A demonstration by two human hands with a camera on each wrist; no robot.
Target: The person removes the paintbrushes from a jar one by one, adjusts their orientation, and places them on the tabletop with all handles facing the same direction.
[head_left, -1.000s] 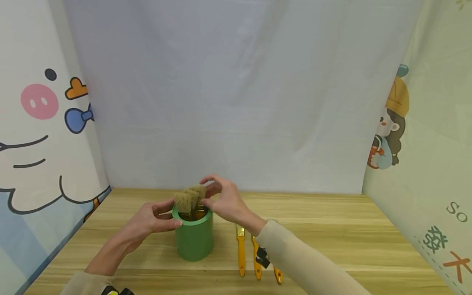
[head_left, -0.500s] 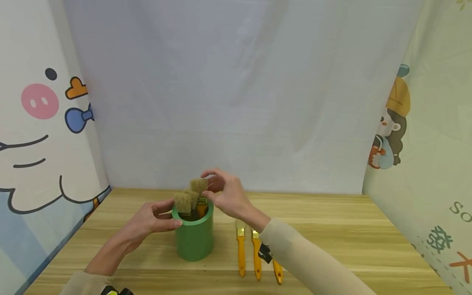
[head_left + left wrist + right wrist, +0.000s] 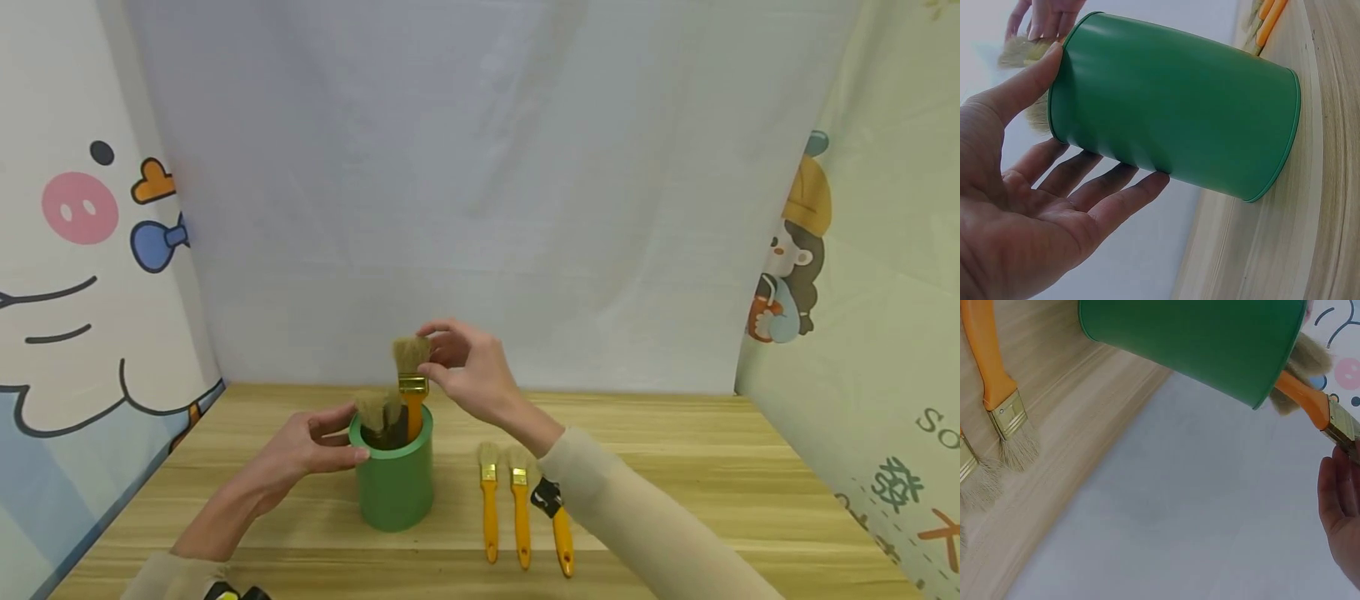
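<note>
A green cylindrical holder (image 3: 396, 492) stands upright on the table. My left hand (image 3: 303, 446) grips its left side; in the left wrist view the thumb lies at the rim of the holder (image 3: 1179, 106) and the fingers support the opposite side. Above the opening, my right hand (image 3: 476, 375) pinches a paintbrush (image 3: 413, 383) near its bristles. That brush has an orange handle (image 3: 1307, 400) and a gold ferrule, and the handle's lower end is hidden inside the holder. Other bristle heads (image 3: 372, 410) stick out at the holder's left.
Right of the holder, three orange-handled paintbrushes lie side by side on the wood-grain table (image 3: 675, 483): a left one (image 3: 490, 508), a middle one (image 3: 522, 521) and a right one (image 3: 562, 542), partly covered by the right wrist. A pale cloth (image 3: 480, 208) hangs behind.
My right hand has risen, drawing one paintbrush upward so its ferrule and part of its handle show above the rim. The left hand and holder have stayed put.
</note>
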